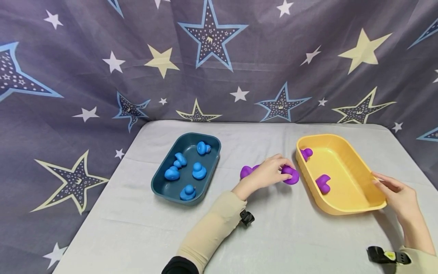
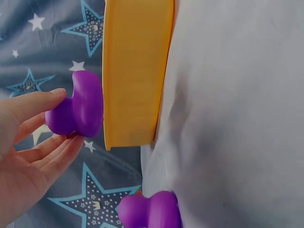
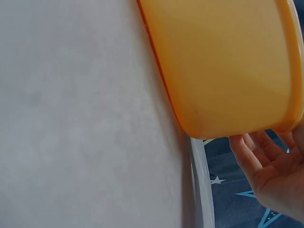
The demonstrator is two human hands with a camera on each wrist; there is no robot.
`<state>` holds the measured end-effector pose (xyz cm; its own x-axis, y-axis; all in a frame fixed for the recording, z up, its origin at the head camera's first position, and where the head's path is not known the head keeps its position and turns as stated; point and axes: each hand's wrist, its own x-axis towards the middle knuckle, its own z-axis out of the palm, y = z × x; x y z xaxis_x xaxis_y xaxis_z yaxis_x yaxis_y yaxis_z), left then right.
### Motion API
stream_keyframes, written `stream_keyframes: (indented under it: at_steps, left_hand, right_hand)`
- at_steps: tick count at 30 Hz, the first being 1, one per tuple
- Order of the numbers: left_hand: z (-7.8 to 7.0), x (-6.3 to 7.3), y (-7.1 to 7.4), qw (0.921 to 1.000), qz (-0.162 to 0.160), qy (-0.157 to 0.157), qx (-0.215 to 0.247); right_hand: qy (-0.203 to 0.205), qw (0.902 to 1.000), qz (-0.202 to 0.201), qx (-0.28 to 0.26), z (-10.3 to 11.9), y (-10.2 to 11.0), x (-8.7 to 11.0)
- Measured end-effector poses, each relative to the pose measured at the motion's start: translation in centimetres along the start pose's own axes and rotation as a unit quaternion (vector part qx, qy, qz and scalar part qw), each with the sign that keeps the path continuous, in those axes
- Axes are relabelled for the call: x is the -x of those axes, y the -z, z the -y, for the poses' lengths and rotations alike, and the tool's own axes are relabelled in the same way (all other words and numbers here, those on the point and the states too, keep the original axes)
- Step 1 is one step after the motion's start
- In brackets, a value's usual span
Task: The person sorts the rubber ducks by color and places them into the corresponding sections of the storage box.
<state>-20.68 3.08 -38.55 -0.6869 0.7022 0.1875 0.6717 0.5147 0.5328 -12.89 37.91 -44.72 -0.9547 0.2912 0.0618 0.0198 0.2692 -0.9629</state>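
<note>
My left hand (image 1: 267,172) pinches a purple toy duck (image 1: 291,176) between thumb and fingers, just left of the yellow bin (image 1: 342,167). In the left wrist view the held duck (image 2: 87,107) is level with the bin's side wall (image 2: 137,71). More purple duck shapes (image 1: 245,172) sit on the table, partly hidden behind my left hand. Two purple ducks, one at the far left corner (image 1: 307,153) and one along the left wall (image 1: 323,184), lie inside the bin. At the bin's right rim, my right hand (image 1: 400,195) grips it, thumb over the edge and fingers outside.
A dark teal bin (image 1: 157,179) stands on the left of the table with several blue toy ducks (image 1: 199,171) inside. The table has a pale grey cloth (image 1: 130,228). A star-patterned curtain (image 1: 239,49) hangs behind its far edge.
</note>
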Motion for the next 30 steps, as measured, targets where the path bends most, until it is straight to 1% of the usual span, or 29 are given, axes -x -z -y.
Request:
stream_keyframes:
  at_steps: [11, 16, 20, 26, 30]
  left_hand:
    - [-1.3, -1.3, -0.6, 0.9986, -0.04, 0.017, 0.031]
    - [-1.5, -1.8, -1.0, 0.9974, -0.045, 0.027, 0.049]
    - [-1.6, -2.3, -1.3, 0.9961, -0.059, 0.031, 0.059]
    - [-1.9, -3.0, -1.9, 0.9907, -0.091, 0.029, 0.097]
    - [-2.0, -3.5, -2.3, 0.989, -0.106, 0.019, 0.102]
  right_hand:
    - [-0.011, 0.9999, 0.002, 0.005, 0.1, 0.0, 0.0]
    - [-0.009, 1.0, 0.001, 0.002, -0.1, 0.1, -0.1]
    - [-0.003, 1.0, -0.004, 0.004, -0.3, 0.1, -0.2]
    - [-0.004, 0.9999, -0.006, 0.012, -0.3, 0.1, -0.2]
    - [-0.007, 0.9999, -0.002, 0.012, -0.4, 0.2, -0.3]
